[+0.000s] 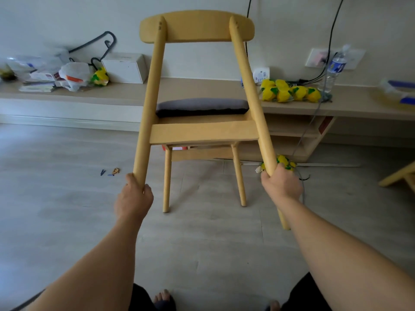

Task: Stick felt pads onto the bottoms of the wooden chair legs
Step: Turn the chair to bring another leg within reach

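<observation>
wooden chair [203,133] | left hand [134,198], right hand [280,185] gripping back legs

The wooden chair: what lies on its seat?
A grey cushion lies on the seat of the wooden chair, seen between its two back posts. The posts cover the cushion's ends, and its front part is out of sight.

Both forearms are bare, with no sleeves, watch or bands in view. The left hand [132,199] and right hand [281,184] wear no gloves or rings. Dark shorts [307,292] cover the thighs, and the 2 feet [162,298] are bare
</observation>
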A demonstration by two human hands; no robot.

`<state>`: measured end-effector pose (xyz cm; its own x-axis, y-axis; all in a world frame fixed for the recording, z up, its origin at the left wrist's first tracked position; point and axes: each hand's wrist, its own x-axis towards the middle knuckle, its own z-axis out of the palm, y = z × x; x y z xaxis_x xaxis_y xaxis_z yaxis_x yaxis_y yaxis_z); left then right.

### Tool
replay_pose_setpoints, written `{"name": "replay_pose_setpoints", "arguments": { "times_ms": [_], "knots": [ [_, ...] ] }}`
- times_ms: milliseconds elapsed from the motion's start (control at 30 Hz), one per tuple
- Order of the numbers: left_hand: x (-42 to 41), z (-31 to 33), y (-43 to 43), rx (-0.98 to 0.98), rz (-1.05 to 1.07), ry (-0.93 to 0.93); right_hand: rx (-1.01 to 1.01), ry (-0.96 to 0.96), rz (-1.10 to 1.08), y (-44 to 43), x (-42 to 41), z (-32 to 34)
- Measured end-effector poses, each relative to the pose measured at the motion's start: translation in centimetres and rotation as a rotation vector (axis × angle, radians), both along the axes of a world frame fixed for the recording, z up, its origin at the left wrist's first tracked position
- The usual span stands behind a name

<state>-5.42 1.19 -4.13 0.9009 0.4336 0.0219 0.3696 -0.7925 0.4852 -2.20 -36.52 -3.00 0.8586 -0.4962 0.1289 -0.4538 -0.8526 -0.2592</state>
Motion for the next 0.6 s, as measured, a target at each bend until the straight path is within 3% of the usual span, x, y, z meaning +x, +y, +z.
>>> {"name": "replay_pose_setpoints", "arguments": {
  "times_ms": [333, 600],
  "knots": [
    [0.8, 1.5, 1.3, 0.06, -0.009, -0.016, -0.018, -0.072, 0.049, 0.5, 0.4, 0.8],
    [1.5, 1.5, 2.3, 0.078, -0.039, 0.013, -0.055, 0.005, 0.061, 0.6, 1.5, 1.4]
  ]
}}
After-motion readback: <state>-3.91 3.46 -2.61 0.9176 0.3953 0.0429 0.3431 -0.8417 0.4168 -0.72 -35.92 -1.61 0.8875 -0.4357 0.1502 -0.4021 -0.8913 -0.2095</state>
